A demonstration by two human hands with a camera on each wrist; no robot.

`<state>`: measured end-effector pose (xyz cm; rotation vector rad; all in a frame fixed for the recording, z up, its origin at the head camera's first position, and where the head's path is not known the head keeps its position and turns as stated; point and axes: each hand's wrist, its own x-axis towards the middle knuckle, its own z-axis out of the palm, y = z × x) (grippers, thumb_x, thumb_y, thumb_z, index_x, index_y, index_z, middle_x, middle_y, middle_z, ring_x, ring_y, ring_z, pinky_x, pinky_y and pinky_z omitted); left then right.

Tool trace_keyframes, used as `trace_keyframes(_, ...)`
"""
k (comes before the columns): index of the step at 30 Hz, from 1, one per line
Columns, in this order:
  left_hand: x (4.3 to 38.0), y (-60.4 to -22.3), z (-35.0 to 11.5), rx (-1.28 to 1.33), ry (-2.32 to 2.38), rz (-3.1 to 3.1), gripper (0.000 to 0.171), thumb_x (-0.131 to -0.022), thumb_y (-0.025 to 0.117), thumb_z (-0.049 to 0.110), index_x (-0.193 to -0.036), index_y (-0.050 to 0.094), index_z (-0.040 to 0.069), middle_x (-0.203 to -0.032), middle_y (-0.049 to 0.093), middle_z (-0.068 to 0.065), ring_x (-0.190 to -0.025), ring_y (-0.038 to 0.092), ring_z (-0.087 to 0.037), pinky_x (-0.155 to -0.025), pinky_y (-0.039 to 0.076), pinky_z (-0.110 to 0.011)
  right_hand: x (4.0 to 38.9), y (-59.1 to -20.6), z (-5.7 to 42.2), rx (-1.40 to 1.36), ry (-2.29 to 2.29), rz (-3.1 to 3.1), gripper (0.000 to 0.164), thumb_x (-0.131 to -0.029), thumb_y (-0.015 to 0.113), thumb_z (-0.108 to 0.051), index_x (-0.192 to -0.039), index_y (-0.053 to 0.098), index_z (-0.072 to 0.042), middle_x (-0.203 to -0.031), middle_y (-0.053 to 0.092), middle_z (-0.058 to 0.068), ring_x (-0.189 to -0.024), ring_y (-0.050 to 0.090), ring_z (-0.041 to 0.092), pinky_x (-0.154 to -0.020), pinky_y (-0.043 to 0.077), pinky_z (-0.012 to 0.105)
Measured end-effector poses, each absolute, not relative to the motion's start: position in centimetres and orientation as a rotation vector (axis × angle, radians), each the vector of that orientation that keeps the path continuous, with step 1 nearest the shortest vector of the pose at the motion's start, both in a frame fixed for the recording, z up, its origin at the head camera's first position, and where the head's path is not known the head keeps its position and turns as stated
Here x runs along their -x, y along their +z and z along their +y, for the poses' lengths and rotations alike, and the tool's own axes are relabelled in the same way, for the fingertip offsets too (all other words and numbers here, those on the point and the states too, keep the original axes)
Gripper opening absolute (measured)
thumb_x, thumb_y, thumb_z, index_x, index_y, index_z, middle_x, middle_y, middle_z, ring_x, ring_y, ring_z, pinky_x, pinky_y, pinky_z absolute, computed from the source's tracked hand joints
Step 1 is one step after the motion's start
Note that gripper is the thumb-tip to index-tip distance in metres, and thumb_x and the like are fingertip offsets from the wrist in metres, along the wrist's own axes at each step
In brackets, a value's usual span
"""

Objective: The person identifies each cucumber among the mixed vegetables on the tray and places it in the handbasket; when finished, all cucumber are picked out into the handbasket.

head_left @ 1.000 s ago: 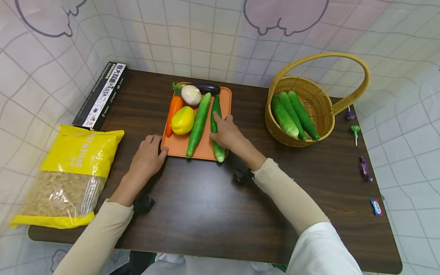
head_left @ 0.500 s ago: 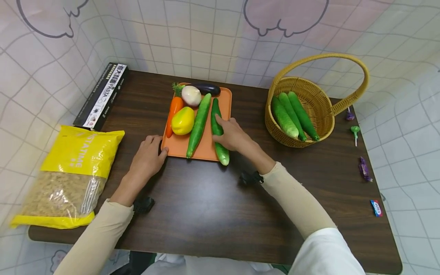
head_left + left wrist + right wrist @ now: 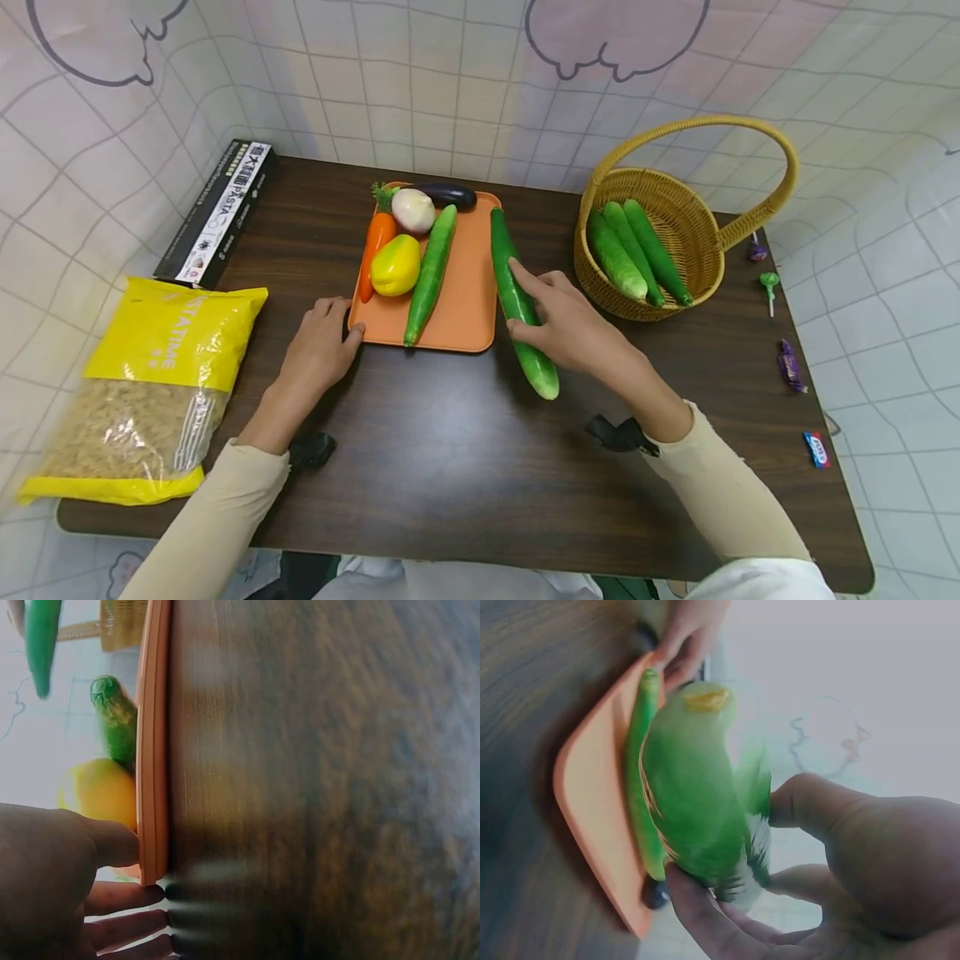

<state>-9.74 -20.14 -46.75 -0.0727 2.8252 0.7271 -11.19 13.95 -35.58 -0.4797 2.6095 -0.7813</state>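
My right hand (image 3: 566,321) grips a long green cucumber (image 3: 536,367) between thumb and fingers, just right of the orange tray (image 3: 468,308). In the right wrist view the cucumber (image 3: 694,784) is seen end-on, lifted clear of the tray. My left hand (image 3: 318,342) holds the tray's front left corner, its thumb at the rim in the left wrist view. On the tray lie another cucumber (image 3: 431,279), a yellow bell pepper (image 3: 396,265), a carrot (image 3: 372,254), a white radish (image 3: 412,210) with a leafy top and a dark eggplant (image 3: 450,196).
A wicker basket (image 3: 708,279) with a tall handle stands at the back right, holding three cucumbers (image 3: 618,258). Left are a black pasta box (image 3: 213,212) and a yellow pasta bag (image 3: 150,392). Wrapped sweets (image 3: 791,367) and lollipops (image 3: 768,283) lie along the right edge.
My right hand has lifted the cucumber off the tray and carried it rightward, past the tray's right edge. The left hand has stayed at the tray's corner.
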Motion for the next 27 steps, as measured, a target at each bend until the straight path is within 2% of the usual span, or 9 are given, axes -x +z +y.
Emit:
trace_keyframes(9, 9.7, -46.9, -20.2, 0.073, 0.737, 2.822, 0.058, -0.104, 0.055, 0.030, -0.149, 0.038, -0.002, -0.150, 0.032, -0.024, -0.132, 0.034, -0.042, -0.108, 0.034, -0.060, 8.2, -32.6, 20.5, 0.456, -0.903, 2.633, 0.079, -0.099, 0.062, -0.036, -0.160, 0.012, -0.036, -0.142, 0.035, 0.018, -0.110, 0.058, 0.028, -0.079, 0.053, 0.040)
trace_keyframes(16, 9.6, -46.8, -20.4, 0.063, 0.743, 2.814, 0.058, -0.105, 0.053, 0.031, -0.150, 0.037, -0.002, -0.151, 0.031, -0.024, -0.134, 0.032, -0.042, -0.108, 0.032, -0.061, 9.0, -30.1, 26.2, 0.353, -0.795, 2.762, 0.079, -0.100, 0.060, -0.037, -0.160, 0.008, -0.035, -0.141, 0.036, 0.026, -0.112, 0.059, 0.040, -0.082, 0.052, 0.051)
trace_keyframes(18, 9.6, -46.9, -20.4, 0.067, 0.740, 2.816, 0.058, -0.105, 0.053, 0.031, -0.150, 0.037, -0.002, -0.151, 0.031, -0.024, -0.135, 0.032, -0.042, -0.109, 0.032, -0.061, 10.1, -29.7, 27.8, 0.362, -0.724, 2.784, 0.080, -0.100, 0.059, -0.036, -0.160, 0.007, -0.030, -0.138, 0.037, 0.030, -0.111, 0.060, 0.042, -0.081, 0.052, 0.050)
trace_keyframes(21, 9.5, -47.0, -20.5, 0.071, 0.743, 2.817, 0.058, -0.105, 0.053, 0.031, -0.150, 0.037, -0.002, -0.151, 0.031, -0.024, -0.135, 0.032, -0.042, -0.109, 0.032, -0.061, 12.3, -29.5, 30.2, 0.378, -0.652, 2.763, 0.080, -0.101, 0.059, -0.033, -0.161, 0.006, -0.021, -0.131, 0.044, 0.032, -0.105, 0.063, 0.041, -0.073, 0.054, 0.042)
trace_keyframes(24, 9.5, -47.0, -20.4, 0.066, 0.749, 2.824, 0.058, -0.105, 0.053, 0.031, -0.149, 0.038, -0.002, -0.151, 0.032, -0.024, -0.134, 0.033, -0.042, -0.109, 0.032, -0.060, 14.7, -29.6, 32.1, 0.395, -0.539, 2.737, 0.080, -0.102, 0.059, -0.030, -0.161, 0.008, -0.010, -0.113, 0.056, 0.027, -0.090, 0.065, 0.035, -0.065, 0.051, 0.035)
trace_keyframes(27, 9.5, -47.1, -20.4, 0.063, 0.753, 2.829, 0.058, -0.104, 0.054, 0.031, -0.149, 0.038, -0.003, -0.150, 0.032, -0.024, -0.133, 0.033, -0.042, -0.108, 0.033, -0.060, 16.7, -30.0, 33.2, 0.397, -0.406, 2.703, 0.080, -0.103, 0.058, -0.029, -0.159, 0.009, -0.002, -0.099, 0.062, 0.021, -0.077, 0.061, 0.027, -0.064, 0.046, 0.039)
